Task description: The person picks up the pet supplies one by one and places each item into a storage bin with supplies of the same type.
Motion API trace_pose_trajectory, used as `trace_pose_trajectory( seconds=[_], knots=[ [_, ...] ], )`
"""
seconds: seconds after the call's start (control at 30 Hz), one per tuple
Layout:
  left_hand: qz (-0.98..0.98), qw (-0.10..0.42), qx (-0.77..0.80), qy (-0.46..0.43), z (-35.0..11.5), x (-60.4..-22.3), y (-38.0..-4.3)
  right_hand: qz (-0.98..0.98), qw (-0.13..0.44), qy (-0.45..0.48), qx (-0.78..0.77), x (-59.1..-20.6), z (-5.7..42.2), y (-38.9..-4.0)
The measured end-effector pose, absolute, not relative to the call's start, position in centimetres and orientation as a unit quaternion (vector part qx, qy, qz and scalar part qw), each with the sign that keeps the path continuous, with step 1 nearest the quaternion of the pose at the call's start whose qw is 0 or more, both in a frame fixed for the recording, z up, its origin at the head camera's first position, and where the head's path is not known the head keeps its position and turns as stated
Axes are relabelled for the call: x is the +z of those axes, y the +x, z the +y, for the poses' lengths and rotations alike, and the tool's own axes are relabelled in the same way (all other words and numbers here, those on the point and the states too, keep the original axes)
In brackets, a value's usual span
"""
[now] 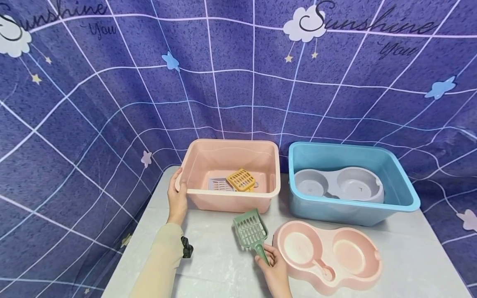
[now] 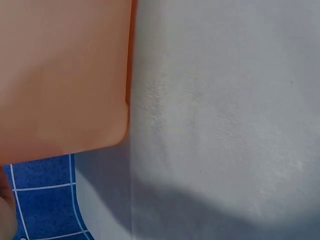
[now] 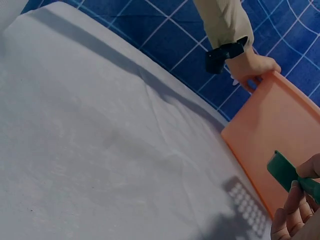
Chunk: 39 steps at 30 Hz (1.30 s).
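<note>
A pink litter tray (image 1: 227,201) stands at the back of the table, and my left hand (image 1: 177,200) grips its left rim. In the right wrist view, that hand's fingers bend around the tray's edge. Inside the tray lie a yellow slotted scoop (image 1: 241,180) and a grey-lilac slotted scoop (image 1: 220,184) partly beneath it. My right hand (image 1: 275,271) pinches the handle of a green litter scoop (image 1: 251,229). The scoop is raised over the table in front of the tray, its slotted head pointing away from me. Its shadow falls on the table in the right wrist view.
A blue tray (image 1: 346,211) stands at the back right with a grey double bowl (image 1: 355,184) inside. In front of it, right of my right hand, sits a pink double pet bowl (image 1: 328,252). Patterned blue cloth (image 1: 238,91) hangs behind the white-grey table (image 1: 212,260).
</note>
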<state>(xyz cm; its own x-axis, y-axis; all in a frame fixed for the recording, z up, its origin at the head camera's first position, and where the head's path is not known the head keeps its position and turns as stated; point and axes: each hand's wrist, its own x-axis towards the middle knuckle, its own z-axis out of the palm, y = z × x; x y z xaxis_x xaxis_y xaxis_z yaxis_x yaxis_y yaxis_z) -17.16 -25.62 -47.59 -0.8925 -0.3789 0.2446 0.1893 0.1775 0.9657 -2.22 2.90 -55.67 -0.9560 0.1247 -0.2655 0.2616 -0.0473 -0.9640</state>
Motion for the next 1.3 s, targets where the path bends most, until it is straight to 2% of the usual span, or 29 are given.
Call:
trace_pose_trajectory(
  seconds=[0.27, 1.3],
  knots=[
    [-0.731, 0.236, -0.639, 0.056, -25.6, -47.6, -17.2, 0.676, 0.055, 0.131, -0.723, -54.6, 3.0, -1.7],
    [-0.735, 0.224, -0.638, 0.050, -25.7, -47.7, -17.2, 0.678, 0.053, 0.103, -0.726, -51.6, 3.8, -0.9]
  ],
)
